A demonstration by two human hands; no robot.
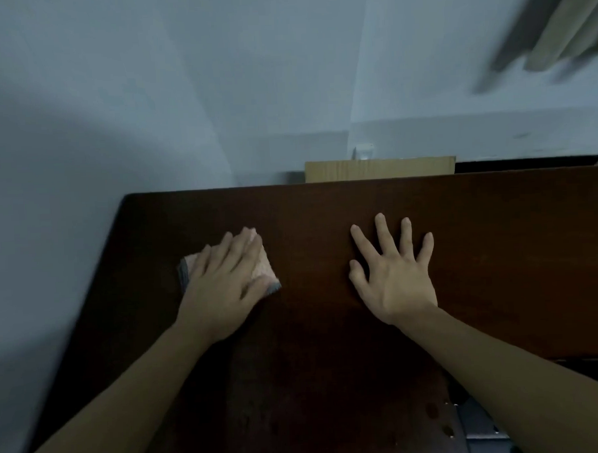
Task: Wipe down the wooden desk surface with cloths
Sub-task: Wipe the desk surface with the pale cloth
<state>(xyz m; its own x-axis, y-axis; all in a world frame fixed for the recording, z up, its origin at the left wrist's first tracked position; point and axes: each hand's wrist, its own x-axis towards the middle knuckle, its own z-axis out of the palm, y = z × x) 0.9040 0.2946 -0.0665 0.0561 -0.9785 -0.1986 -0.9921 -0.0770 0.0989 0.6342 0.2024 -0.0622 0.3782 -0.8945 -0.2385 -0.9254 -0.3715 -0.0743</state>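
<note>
We had our left hand flat on the folded cloth, approx. centre-left of the frame, fingers straight and pressing it down onto the dark wooden desk. No curl round the cloth, so it wasn't gripped, just pinned under the palm, prob. so the whole pad stayed in contact w/ the wood as it slid. The cloth looked pinkish w/ a grey-blue edge showing at its left and lower-right corners; it sat near the desk's left edge, well short of the back edge.

Our right hand lay centre-right of the frame, fingers spread and straight, holding nothing. It seemed to rest on the bare wood, likely as a brace while we leaned over; whether the palm truly touched we couldn't tell.

Behind the desk, upper centre, a light wooden panel stood against the pale wall, w/ a small white fitting just above it. Upper right was blurred, some beige slats, no detail. Lower right, a grey metal part showed beside the desk's near end.

Our judgement: wiping was underway on the left portion; the right side and back strip prob. remained.
</note>
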